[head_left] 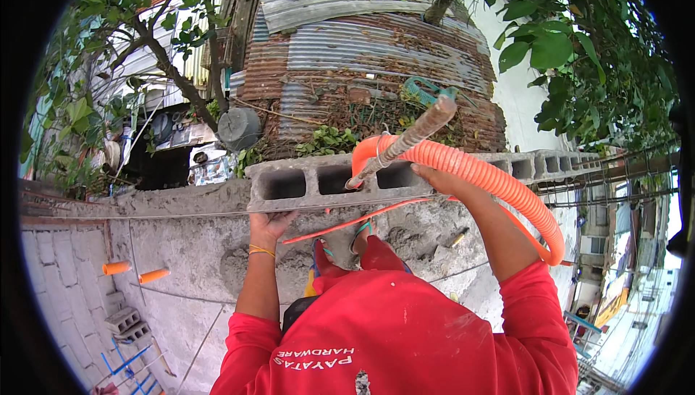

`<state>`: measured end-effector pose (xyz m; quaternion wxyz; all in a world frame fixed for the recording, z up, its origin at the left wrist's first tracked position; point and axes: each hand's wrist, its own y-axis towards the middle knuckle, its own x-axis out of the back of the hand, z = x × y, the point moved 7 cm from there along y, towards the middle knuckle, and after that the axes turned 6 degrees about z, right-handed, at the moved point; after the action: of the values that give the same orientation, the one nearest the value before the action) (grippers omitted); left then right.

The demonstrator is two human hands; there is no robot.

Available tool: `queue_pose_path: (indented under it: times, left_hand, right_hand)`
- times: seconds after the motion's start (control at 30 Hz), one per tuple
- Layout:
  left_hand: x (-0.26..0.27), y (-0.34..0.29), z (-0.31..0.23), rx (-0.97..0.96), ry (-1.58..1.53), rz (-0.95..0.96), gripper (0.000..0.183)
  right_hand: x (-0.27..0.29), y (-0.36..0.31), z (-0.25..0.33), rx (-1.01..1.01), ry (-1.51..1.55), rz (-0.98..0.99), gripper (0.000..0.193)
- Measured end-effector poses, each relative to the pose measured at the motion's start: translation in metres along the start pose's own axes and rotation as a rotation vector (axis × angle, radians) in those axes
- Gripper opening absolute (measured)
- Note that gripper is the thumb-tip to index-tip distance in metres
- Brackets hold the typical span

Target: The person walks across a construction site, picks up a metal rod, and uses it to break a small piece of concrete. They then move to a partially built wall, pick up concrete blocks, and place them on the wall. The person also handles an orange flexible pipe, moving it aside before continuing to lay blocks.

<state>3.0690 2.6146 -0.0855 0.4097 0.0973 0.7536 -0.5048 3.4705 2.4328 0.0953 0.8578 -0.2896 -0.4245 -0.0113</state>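
1. Rusted corrugated roofing spreads beyond both hands, past the wall line; leafy branches hang beyond the grip on the right; dented grey bucket sits past the left hand, near the roofing edge
2. Hollow block, grey, cells facing up, lies between the two hands at the wall line
3. Left hand grasps the block low at its near left corner; fingers partly hidden by the block; yellow band round that wrist
4. Right hand grasps the same block at its right end, fingertips over the upper edge
5. Ribbed rod rises, tilted, from the middle cell between the hands; orange corrugated hose curves down beside it, its other stretch arching over the right hand and forearm
6. More hollow blocks run in a row right of the grip; rough mortar lies left of the left hand; taut string passes just beside that hand
7. Nearer the body, below the grip: sandalled feet on grey concrete; two short orange tubes well left of the left hand
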Motion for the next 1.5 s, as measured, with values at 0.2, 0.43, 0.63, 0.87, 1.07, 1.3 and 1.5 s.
queue_pose_path:
  times: [0.2, 0.43, 0.63, 0.87, 1.07, 1.3, 1.5]
  left_hand:
    - [0.011, 0.007, -0.005, 0.006, 0.037, -0.007, 0.052]
    - [0.023, 0.015, -0.004, 0.012, 0.05, 0.044, 0.058]
    - [0.015, -0.019, 0.009, 0.092, 0.115, 0.023, 0.085]
    - [-0.08, -0.147, 0.063, 0.183, 1.583, 0.13, 0.043]
    - [-0.327, -0.157, 0.183, -0.932, 1.9, 1.085, 0.02]
    - [-0.414, -0.028, 0.306, -0.395, 2.691, 0.805, 0.058]
    - [-0.4, 0.022, 0.34, -0.154, 2.922, 0.693, 0.06]
  right_hand:
    - [0.01, -0.007, 0.002, -0.021, -0.272, 0.019, 0.086]
    - [0.024, -0.03, 0.029, -0.013, -0.296, -0.065, 0.079]
    - [0.025, -0.079, 0.025, -0.053, -0.255, -0.48, 0.072]
    - [-0.007, -0.178, 0.007, 0.09, 0.032, -0.567, 0.042]
    - [-0.102, -0.264, -0.12, -0.346, 0.361, -0.368, 0.026]
    - [0.006, -0.388, -0.3, -0.827, 0.559, -1.224, 0.031]
    - [0.183, -0.276, -0.295, -0.562, -0.198, -0.941, 0.042]
